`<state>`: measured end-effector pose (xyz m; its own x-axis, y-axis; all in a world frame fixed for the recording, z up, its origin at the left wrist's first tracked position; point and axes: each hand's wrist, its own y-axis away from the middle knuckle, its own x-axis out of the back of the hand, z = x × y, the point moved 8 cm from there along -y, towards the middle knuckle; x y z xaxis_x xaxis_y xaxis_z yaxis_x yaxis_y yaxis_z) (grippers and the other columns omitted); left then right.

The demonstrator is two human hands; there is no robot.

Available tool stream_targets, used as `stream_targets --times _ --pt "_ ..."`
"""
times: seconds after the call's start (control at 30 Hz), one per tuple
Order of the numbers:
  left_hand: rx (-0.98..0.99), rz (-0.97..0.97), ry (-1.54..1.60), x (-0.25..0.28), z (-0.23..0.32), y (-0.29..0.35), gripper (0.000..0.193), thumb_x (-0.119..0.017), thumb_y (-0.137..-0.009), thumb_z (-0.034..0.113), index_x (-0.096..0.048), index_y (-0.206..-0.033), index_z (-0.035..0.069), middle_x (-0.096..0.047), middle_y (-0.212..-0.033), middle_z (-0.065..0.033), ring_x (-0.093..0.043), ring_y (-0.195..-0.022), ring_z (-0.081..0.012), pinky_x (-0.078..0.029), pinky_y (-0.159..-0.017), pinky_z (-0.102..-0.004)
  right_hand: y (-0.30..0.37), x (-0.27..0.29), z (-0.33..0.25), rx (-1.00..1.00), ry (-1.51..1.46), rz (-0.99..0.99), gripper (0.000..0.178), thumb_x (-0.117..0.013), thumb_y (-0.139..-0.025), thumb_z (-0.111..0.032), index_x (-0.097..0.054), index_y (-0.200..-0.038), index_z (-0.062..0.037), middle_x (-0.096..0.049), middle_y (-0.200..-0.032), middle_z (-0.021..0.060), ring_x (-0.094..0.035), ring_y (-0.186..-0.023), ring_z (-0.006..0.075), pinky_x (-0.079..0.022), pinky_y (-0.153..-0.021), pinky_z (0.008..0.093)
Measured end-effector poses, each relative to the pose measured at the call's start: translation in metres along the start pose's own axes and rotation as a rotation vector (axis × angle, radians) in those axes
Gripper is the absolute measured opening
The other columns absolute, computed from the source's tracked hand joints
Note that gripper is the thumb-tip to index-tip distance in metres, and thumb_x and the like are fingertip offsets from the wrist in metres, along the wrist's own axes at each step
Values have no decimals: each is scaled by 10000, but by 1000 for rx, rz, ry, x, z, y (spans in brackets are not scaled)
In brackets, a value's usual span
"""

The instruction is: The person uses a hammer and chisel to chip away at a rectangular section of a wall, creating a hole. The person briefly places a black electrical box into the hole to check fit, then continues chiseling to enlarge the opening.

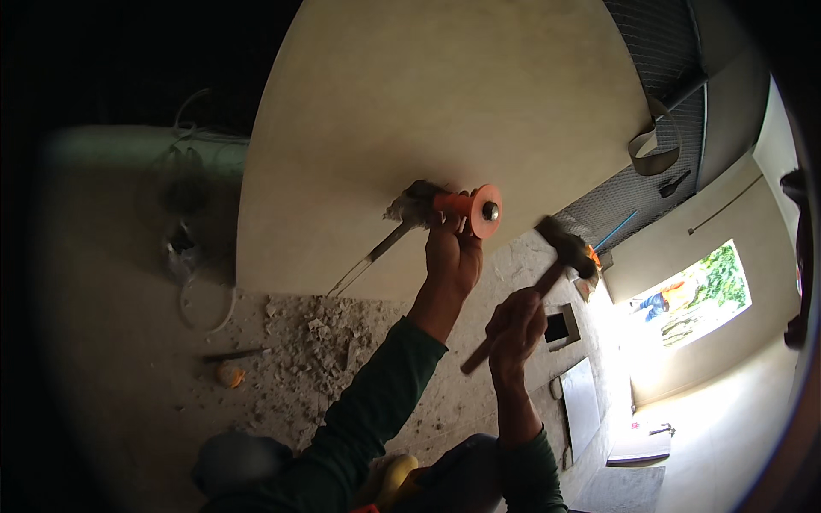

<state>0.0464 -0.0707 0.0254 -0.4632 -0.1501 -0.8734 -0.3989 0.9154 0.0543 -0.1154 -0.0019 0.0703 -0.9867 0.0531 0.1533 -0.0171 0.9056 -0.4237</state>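
Observation:
My left hand is closed around the orange grip of a chisel, just below its round hand guard. The steel striking end pokes out through the guard, and the other end reaches into a rough hole broken in the beige wall. From the hole a cut channel runs down to the wall's lower edge. To the right, my right hand grips the wooden handle of a hammer. The hammer's dark head is raised beside the chisel, apart from it.
Broken rubble covers the floor under the wall. An orange round thing and a dark bar lie left of it. A white panel rests on the floor at right. Beyond a bright window opening, a person in orange shows outside.

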Motion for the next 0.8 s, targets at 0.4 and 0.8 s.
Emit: stream_targets --times 0.4,0.8 --pt "-13 -76 7 7 -1 -12 173 -480 -1074 61 -550 -1232 61 -631 -1191 -74 -625 -1144 -206 -497 -1127 -404 -4 -36 -25 61 410 -292 471 -456 -1096 -484 -461 -813 -107 -453 -578 -36 -410 -436 46 -336 -383 234" --pt "-41 20 -43 16 5 2 162 -466 -1086 59 -537 -1226 100 -587 -1177 -57 -607 -1104 -185 -568 -1022 -362 4 -20 -6 -122 373 -200 456 -446 -1103 -467 -470 -814 -115 -456 -572 -29 -421 -422 67 -346 -377 247"
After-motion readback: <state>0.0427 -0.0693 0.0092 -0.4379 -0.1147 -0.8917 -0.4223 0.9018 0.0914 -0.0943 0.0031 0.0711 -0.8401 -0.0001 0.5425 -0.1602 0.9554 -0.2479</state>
